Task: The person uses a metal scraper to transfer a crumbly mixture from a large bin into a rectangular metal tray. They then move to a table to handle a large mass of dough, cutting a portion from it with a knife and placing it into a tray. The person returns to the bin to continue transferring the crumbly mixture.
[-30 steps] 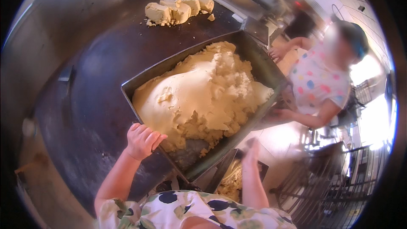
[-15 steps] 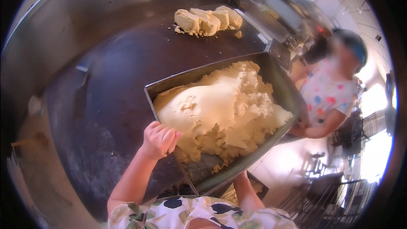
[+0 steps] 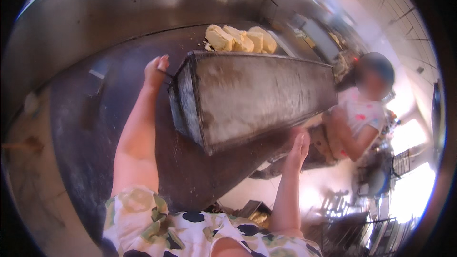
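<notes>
My left hand (image 3: 157, 69) grips a dark handle at the near-left corner of a large metal tray (image 3: 259, 93), which is tipped up steeply with its worn outside facing me; whatever it holds is hidden. Below the tray's right part, my right hand (image 3: 298, 145) is raised, its fingers blurred; whether it touches the metal is unclear. The dark work table (image 3: 85, 138) lies underneath. Just behind the tray sit several pale yellow dough blocks (image 3: 238, 38) with crumbs.
A co-worker (image 3: 357, 123) stands at the tray's right end. A steel wall (image 3: 119, 9) curves behind the table. A container (image 3: 254, 209) with pale dough stands low near my right forearm, and dark wire racks (image 3: 376, 228) are at the lower right.
The tray has swung up from lying face-up, hiding the dough that showed inside. My left hand has risen and moved away from me; my right hand has come up from low beside the tray.
</notes>
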Demonstrator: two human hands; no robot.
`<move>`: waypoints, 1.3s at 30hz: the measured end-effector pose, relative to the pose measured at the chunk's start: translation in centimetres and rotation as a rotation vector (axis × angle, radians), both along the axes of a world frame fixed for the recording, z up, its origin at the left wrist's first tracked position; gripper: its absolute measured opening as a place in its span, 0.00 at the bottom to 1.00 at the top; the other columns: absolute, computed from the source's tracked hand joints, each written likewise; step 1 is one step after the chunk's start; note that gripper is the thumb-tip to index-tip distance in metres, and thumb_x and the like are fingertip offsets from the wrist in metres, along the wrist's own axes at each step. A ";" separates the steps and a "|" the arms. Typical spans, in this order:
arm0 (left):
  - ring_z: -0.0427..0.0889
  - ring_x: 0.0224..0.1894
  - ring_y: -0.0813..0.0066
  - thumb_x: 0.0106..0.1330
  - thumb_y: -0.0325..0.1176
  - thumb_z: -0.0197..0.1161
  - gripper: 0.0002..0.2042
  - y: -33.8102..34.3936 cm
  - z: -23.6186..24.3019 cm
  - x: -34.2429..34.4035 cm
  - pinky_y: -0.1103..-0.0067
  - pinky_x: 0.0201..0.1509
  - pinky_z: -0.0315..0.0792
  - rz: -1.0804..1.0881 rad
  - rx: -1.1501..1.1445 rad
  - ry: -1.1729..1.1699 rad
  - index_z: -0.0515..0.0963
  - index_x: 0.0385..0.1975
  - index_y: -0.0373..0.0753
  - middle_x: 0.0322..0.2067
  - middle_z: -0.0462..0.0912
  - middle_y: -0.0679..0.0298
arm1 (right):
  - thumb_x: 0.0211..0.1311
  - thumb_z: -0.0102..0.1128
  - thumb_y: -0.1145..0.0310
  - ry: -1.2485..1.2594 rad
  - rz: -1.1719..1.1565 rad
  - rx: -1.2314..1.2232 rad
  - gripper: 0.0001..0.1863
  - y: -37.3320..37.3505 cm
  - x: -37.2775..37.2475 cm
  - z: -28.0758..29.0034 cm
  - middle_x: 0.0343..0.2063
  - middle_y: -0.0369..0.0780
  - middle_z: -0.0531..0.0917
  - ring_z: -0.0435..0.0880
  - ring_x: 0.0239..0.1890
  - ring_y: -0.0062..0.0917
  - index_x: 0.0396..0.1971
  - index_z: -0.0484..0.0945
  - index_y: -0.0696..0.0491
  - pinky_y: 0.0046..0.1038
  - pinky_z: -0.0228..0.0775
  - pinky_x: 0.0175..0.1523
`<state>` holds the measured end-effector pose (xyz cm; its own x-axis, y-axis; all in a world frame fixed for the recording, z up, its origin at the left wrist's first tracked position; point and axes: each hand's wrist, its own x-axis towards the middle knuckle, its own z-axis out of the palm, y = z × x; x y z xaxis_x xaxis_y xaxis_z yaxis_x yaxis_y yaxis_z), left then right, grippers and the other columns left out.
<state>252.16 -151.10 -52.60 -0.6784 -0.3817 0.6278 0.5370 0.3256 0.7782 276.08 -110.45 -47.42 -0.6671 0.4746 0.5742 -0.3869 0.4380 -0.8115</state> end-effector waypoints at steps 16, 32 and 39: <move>0.71 0.27 0.84 0.63 0.35 0.60 0.10 43.4 28.7 -19.4 0.81 0.30 0.67 -0.186 0.671 -0.093 0.75 0.25 0.35 0.23 0.75 0.71 | 0.65 0.40 0.41 0.272 -0.139 0.380 0.49 39.9 -44.4 25.0 0.68 0.52 0.29 0.32 0.70 0.42 0.66 0.29 0.64 0.43 0.24 0.71; 0.74 0.28 0.79 0.62 0.37 0.60 0.12 74.7 39.0 -17.7 0.77 0.33 0.69 -0.189 0.456 -0.401 0.76 0.28 0.32 0.25 0.78 0.66 | 0.66 0.44 0.57 0.276 -0.363 0.936 0.29 68.9 -47.9 45.9 0.65 0.58 0.50 0.48 0.67 0.51 0.65 0.56 0.51 0.56 0.43 0.64; 0.75 0.29 0.77 0.61 0.38 0.60 0.13 55.8 21.3 -13.3 0.75 0.34 0.70 -0.106 0.603 -0.588 0.77 0.29 0.30 0.26 0.79 0.64 | 0.68 0.38 0.52 -0.022 -0.259 1.057 0.28 47.6 -50.5 37.9 0.67 0.50 0.51 0.49 0.69 0.43 0.66 0.56 0.43 0.54 0.43 0.65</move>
<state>238.87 -95.35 -31.31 -0.8816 -0.4540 -0.1290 -0.0053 -0.2638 0.9646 225.55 -62.90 -9.53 -0.6333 -0.1244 0.7639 -0.1725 0.9849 0.0174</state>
